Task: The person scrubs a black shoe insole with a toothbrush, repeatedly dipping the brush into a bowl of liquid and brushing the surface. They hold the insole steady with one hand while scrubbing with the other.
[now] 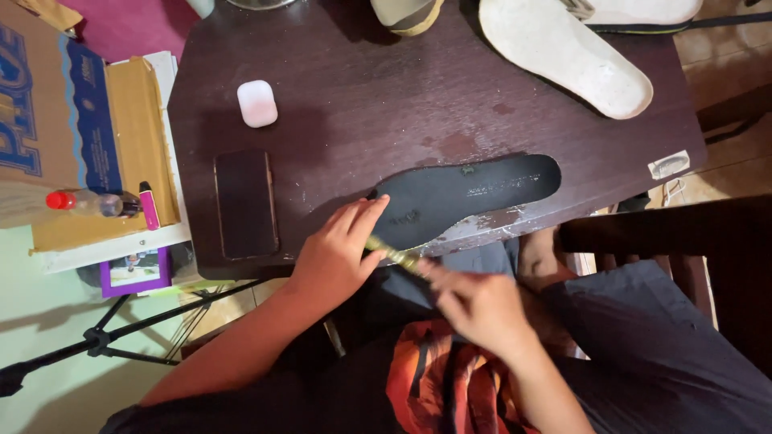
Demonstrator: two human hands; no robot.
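Dark insole (466, 193) on desk (386, 104) edge, L hand (338, 253) fingers pressing it flat; R hand (478, 305) fingers pinching brush (394, 254), blurred.

You sit at a dark, scuffed wooden bench (402, 88). A cardboard box (72, 128) stands at its left, a tripod (96, 341) on the pale floor (48, 281) below, tan tiles (724, 48) right.

Arms: both bare, no sleeves showing.
Left grip (334, 257): bare, no rings.
Right grip (474, 305): bare, blurred.
Lap: dark grey shorts (643, 345); orange-and-black patterned cloth (450, 386) just left of them.
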